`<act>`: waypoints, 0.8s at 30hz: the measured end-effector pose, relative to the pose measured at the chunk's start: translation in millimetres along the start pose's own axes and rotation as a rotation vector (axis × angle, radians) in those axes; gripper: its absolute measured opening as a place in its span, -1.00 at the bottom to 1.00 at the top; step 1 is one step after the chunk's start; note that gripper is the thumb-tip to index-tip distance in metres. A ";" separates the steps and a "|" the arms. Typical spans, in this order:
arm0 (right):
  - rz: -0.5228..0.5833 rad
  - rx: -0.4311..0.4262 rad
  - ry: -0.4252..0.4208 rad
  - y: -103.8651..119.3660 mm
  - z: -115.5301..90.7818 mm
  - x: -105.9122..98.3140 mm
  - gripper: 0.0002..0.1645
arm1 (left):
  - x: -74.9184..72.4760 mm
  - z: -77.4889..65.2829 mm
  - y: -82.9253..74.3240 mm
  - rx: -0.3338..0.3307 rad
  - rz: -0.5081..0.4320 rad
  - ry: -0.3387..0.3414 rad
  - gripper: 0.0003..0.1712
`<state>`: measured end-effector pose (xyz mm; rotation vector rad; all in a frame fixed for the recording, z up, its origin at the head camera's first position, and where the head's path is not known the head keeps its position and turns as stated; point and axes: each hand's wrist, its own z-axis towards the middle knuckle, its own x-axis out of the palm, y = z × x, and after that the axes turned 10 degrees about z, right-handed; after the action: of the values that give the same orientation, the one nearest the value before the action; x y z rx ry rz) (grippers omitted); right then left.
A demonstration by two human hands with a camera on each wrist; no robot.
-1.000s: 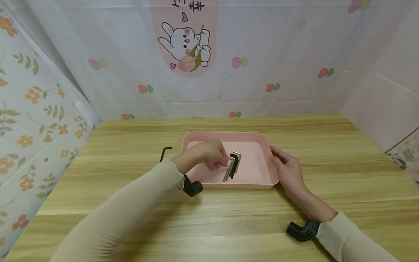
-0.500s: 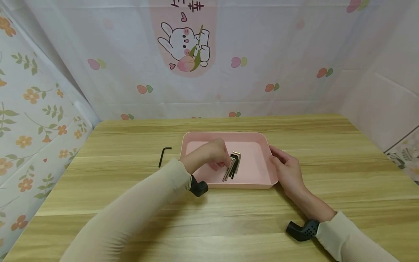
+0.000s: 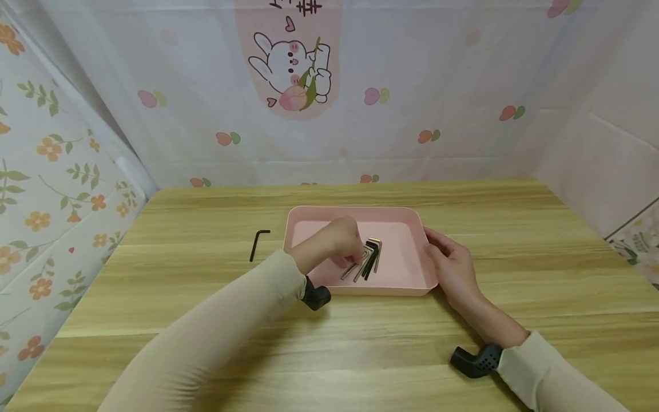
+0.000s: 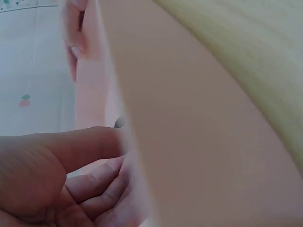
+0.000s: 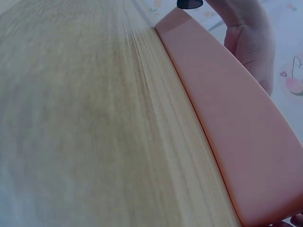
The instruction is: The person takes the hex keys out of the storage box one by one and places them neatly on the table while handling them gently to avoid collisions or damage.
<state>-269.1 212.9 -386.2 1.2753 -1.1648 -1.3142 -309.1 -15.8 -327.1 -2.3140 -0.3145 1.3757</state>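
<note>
Inside a shallow pink tray [image 3: 401,269] lie several L-shaped hex keys, silver and black, bunched near the middle. My left hand [image 3: 344,240] reaches in from the left with curled fingers, its fingertips pinching a silver hex key [image 3: 350,270] at the bunch's left side. Next to it lies a black hex key [image 3: 370,266]. In the left wrist view the tray's wall hides the fingertips of the left hand [image 4: 90,161]. My right hand [image 3: 455,269] grips the tray's right end, thumb at the rim and fingers along the outer wall.
A single black hex key [image 3: 254,246] lies on the wooden table [image 3: 360,355] left of the tray. Behind the table hangs a white printed cloth [image 3: 386,131], with a flowered cloth [image 3: 51,189] at the left.
My left hand has moved slightly right, into the bunch. The silver hex key at its fingertips has swung left, and the bunch is more fanned out. My right hand has stayed at the tray.
</note>
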 end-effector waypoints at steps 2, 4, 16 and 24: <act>0.001 -0.002 -0.005 0.4 0.1 0.3 -0.44 | 0.6 -0.2 -1.9 0.002 0.019 -0.014 -0.65; 0.002 -0.003 -0.008 0.6 0.2 0.4 -0.44 | 1.4 -0.7 -3.8 0.006 0.033 -0.025 -0.59; -0.009 0.001 -0.007 0.5 0.0 -0.6 -0.44 | 2.6 0.6 -7.6 -0.026 0.055 -0.019 -0.52; -0.019 0.000 -0.010 -0.4 0.7 -0.1 -0.44 | 4.0 3.3 -7.8 -0.041 0.060 -0.010 -0.59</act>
<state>-269.8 213.0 -386.6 1.2844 -1.1621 -1.3356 -309.9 -6.6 -327.9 -2.3683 -0.2809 1.4227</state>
